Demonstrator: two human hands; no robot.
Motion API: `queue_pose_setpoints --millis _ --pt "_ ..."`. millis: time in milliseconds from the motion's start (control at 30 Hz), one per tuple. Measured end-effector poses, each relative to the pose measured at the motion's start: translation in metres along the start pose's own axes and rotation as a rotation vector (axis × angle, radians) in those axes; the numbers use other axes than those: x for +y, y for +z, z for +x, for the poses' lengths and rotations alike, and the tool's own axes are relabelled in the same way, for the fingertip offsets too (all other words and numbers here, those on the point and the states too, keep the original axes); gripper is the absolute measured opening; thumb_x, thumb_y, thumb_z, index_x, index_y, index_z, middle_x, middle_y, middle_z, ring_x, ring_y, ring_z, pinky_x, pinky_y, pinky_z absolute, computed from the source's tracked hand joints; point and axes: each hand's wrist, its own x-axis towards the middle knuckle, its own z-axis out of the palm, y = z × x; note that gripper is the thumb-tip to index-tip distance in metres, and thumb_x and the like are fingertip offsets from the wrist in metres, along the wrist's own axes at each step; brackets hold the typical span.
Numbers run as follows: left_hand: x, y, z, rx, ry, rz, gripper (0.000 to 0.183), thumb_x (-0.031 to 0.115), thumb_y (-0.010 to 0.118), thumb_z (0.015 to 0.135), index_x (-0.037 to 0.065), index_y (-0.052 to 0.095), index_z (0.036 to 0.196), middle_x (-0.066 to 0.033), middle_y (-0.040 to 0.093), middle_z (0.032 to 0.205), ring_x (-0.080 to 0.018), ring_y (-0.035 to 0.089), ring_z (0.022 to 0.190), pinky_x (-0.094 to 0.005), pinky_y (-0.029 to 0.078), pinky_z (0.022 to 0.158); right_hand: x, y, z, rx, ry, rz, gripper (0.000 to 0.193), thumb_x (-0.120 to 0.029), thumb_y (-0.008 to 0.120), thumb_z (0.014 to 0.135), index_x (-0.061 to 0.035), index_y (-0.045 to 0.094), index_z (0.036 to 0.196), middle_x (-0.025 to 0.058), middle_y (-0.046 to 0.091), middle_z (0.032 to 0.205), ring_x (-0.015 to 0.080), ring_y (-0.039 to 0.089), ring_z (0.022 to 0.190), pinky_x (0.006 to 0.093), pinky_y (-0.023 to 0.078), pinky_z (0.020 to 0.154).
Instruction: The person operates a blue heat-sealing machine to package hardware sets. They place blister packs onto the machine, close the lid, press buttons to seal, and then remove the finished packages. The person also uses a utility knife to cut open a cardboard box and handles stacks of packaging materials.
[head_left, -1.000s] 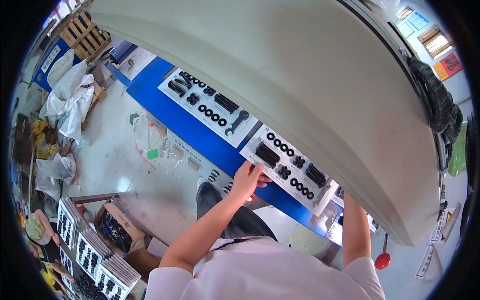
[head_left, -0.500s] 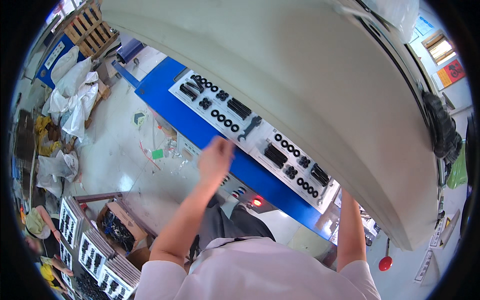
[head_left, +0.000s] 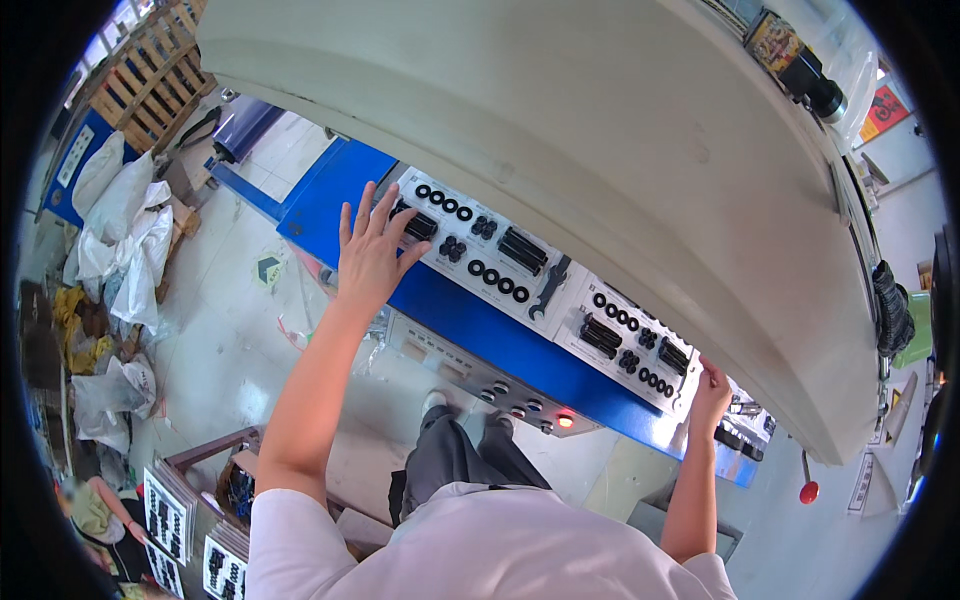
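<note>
Two white hardware cards lie end to end on the blue machine bed (head_left: 470, 335). The left card (head_left: 520, 302) carries black washers (head_left: 497, 281), nuts, bolts (head_left: 523, 250) and a dark wrench (head_left: 550, 287). Similar black parts fill the right card (head_left: 572, 343). My left hand (head_left: 370, 258) is open, fingers spread, over the left card's far left end, its fingertips beside a group of black bolts (head_left: 420, 226) and partly covering them. At the right card's outer end, my right hand (head_left: 711, 392) has its fingers bent together on the card's edge; the thumb is hard to make out.
A large beige machine cover (head_left: 560, 130) overhangs the bed's far side. A control panel with a lit red button (head_left: 565, 420) faces me. White sacks (head_left: 130, 230) and a wooden pallet (head_left: 150, 85) stand left. Another person (head_left: 105, 525) is near stacked cards at lower left.
My left hand has moved left and away from me, from the bed's near edge to the left card's end, and its fingers have spread. My right hand has come into view at the right card's end.
</note>
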Motion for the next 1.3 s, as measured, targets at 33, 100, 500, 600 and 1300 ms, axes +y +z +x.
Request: queue_pose_setpoints --millis 33,100,500,600,1300 --pt "-0.001 -0.002 0.003 0.008 0.009 -0.042 0.052 0.044 0.071 0.087 0.017 0.062 0.129 -0.0079 0.049 0.148 -0.0318 0.03 0.148 -0.0505 0.017 0.122 0.002 -0.001 -0.003 0.008 -0.005 -0.021 0.025 0.0 0.054 0.094 -0.0015 0.074 0.109 0.0098 0.075 0.106 0.0172 0.069 0.098 0.0301 0.052 0.088" --pt "-0.006 -0.005 0.008 -0.055 0.067 -0.073 0.052 0.041 0.072 0.086 0.016 0.061 0.13 -0.0079 0.05 0.146 -0.0319 0.033 0.146 -0.0505 0.02 0.122 -0.023 -0.008 -0.008 -0.079 0.121 -0.033 0.025 0.0 0.054 0.094 -0.0014 0.074 0.109 0.0095 0.075 0.106 0.0171 0.069 0.099 0.0299 0.052 0.089" --pt "-0.024 -0.006 0.022 0.033 0.136 -0.329 0.052 0.021 0.079 0.081 0.009 0.061 0.128 -0.0115 0.056 0.138 -0.0324 0.05 0.13 -0.0449 0.037 0.113 -0.043 -0.025 -0.046 -0.002 0.207 0.187 0.019 0.0 0.056 0.096 -0.0006 0.074 0.103 0.0118 0.074 0.104 0.0168 0.069 0.095 0.028 0.053 0.086" --pt "-0.048 -0.001 0.016 0.255 -0.112 -0.358 0.055 0.013 0.078 0.083 0.006 0.058 0.133 -0.0141 0.058 0.134 -0.0312 0.056 0.121 -0.039 0.046 0.103 -0.03 -0.037 -0.061 -0.022 0.306 0.066 0.022 -0.005 0.06 0.092 -0.0008 0.07 0.111 0.0133 0.072 0.111 0.0214 0.069 0.1 0.0309 0.053 0.09" --pt "-0.049 0.023 0.009 0.046 -0.066 -0.086 0.061 0.038 0.086 0.07 0.005 0.067 0.118 -0.011 0.065 0.107 -0.0319 0.058 0.103 -0.0424 0.046 0.089 0.042 -0.011 -0.097 0.027 0.391 0.028 0.044 -0.029 0.08 0.086 0.0032 0.071 0.115 0.0112 0.075 0.093 0.0169 0.067 0.084 0.0294 0.052 0.079"
